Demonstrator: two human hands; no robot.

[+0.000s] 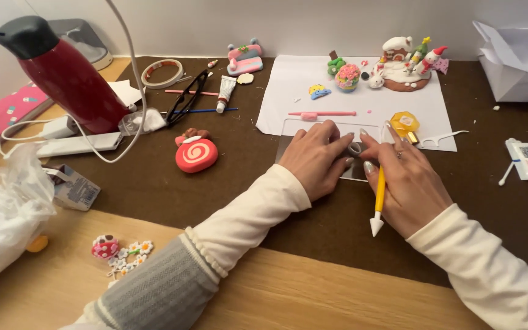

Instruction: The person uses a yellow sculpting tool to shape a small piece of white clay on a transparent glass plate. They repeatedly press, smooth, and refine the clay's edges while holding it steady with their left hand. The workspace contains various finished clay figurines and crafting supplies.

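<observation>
My left hand [316, 157] and my right hand [407, 177] meet over a clear acrylic board [294, 128] on the dark mat. Together the fingertips pinch a small grey lump of clay [355, 148]. My right hand also grips a yellow sculpting tool [378, 205] with a white cone tip pointing back toward me. A pink sculpting tool [322, 114] lies just beyond the board on a white paper sheet [288, 91]. A yellow round piece [404, 122] rests near my right fingertips.
Small clay figures, a snowy house scene [406, 64] and a flower cupcake [348, 77], stand at the back. A red swirl candy model [195, 153], black glasses [187, 98], glue tube [225, 93], tape roll [162, 73] and red bottle [68, 76] lie left. White plastic bag [1, 214] at far left.
</observation>
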